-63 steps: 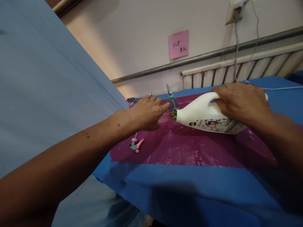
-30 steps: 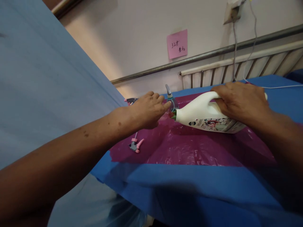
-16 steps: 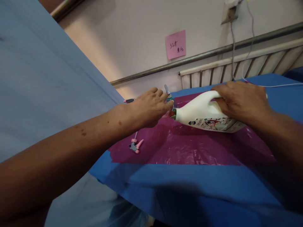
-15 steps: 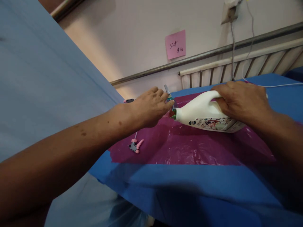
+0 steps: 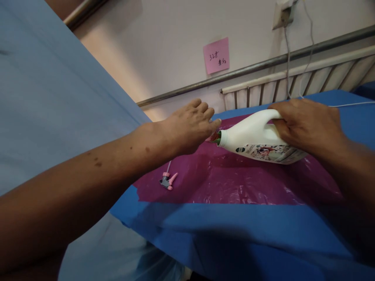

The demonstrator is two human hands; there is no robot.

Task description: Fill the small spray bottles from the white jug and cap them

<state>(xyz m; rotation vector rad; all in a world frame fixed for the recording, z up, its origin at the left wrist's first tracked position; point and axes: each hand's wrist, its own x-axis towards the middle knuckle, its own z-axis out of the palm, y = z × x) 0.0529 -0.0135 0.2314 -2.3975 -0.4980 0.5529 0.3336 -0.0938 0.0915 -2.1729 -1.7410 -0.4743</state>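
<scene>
My right hand [image 5: 307, 121] is wrapped round the handle of a white plastic jug [image 5: 252, 132], which is tipped on its side with its mouth to the left. A small green and red piece [image 5: 216, 137] shows right at the jug's mouth; I cannot tell what it is. My left hand [image 5: 195, 125] is beside that mouth, its fingers curled and the thumb pointing to the jug. Whatever it grips is hidden behind the hand. Below my left wrist, a pink and grey spray trigger head [image 5: 167, 181] with its tube lies on a purple plastic sheet [image 5: 231, 183].
The sheet lies on a blue-covered table [image 5: 234, 222]. Light blue fabric [image 5: 58, 78] hangs at the left. Behind are a slatted white rail [image 5: 269, 88], a pink note [image 5: 216, 56] on the wall, and a plugged-in outlet [image 5: 283, 15] with cables.
My left hand and the jug have shifted slightly to the right. A teal object with a grey tip and a pink-grey piece, seen behind my left hand before, are now covered by it.
</scene>
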